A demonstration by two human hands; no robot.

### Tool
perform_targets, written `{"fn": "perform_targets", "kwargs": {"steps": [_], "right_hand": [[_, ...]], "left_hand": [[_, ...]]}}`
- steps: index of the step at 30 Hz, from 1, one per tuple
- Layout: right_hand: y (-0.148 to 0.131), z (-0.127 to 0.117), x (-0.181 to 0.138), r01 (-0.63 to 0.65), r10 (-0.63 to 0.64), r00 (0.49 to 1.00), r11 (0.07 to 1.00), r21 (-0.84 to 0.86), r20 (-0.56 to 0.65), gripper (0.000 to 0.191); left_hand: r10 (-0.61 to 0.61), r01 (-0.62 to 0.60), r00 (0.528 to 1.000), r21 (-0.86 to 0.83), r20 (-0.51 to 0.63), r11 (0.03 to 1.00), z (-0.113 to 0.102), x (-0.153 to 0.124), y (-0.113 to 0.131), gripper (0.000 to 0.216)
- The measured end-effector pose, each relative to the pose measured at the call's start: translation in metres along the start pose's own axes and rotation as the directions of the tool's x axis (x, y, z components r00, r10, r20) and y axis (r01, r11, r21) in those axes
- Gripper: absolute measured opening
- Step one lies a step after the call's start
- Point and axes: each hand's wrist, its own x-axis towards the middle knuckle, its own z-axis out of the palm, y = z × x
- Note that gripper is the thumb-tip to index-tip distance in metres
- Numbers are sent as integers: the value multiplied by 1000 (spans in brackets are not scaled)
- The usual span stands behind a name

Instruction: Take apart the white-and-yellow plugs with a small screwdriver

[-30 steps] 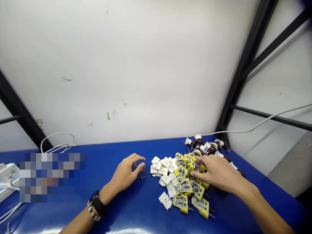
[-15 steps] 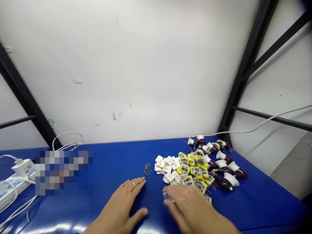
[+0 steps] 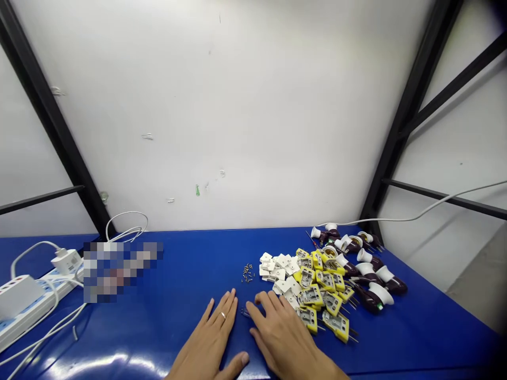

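My left hand [image 3: 212, 340] lies flat on the blue table [image 3: 178, 279] near its front edge, fingers stretched out, a ring on one finger. Beside it my right hand [image 3: 281, 338] also rests palm down with its fingers spread. A small dark bit [image 3: 244, 313] lies between the two sets of fingertips. Just right of my right hand is a pile of yellow plug halves [image 3: 325, 298] with metal pins. White cover plates [image 3: 277, 269] lie behind them, and a scatter of tiny screws [image 3: 247, 272] sits a little beyond my fingertips.
Brown and white lamp sockets [image 3: 366, 266] lie at the right rear of the table. A white power strip [image 3: 24, 306] with an adapter and white cables [image 3: 127, 224] sits at the left. Black frame struts [image 3: 400, 132] rise at both sides before a white wall.
Both hands have drawn back from the screws and the yellow pile to the table's front edge and now lie flat side by side. The view has shifted slightly left.
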Motion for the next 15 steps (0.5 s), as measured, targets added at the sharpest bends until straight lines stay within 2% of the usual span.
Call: {"fn": "perform_targets", "kwargs": {"steps": [4,7,13,15], "right_hand": [[4,-2,-18,-46,60,995,987,155,-85,27],[4,0,-23,-78,105,986,977,198,-131,26],[-6,10,-12,-98,108,991,988,117,-78,29],[-11,17,-8,-97,99,995,992,75,-28,25]], "left_hand": [[-19,19,1000,-22,5,1000,3,-3,0,96],[-42,42,999,-42,18,998,4,-4,1,93],[-49,61,994,-123,97,990,-7,1,4,83],[-52,72,992,-169,116,983,-11,2,5,77]]}}
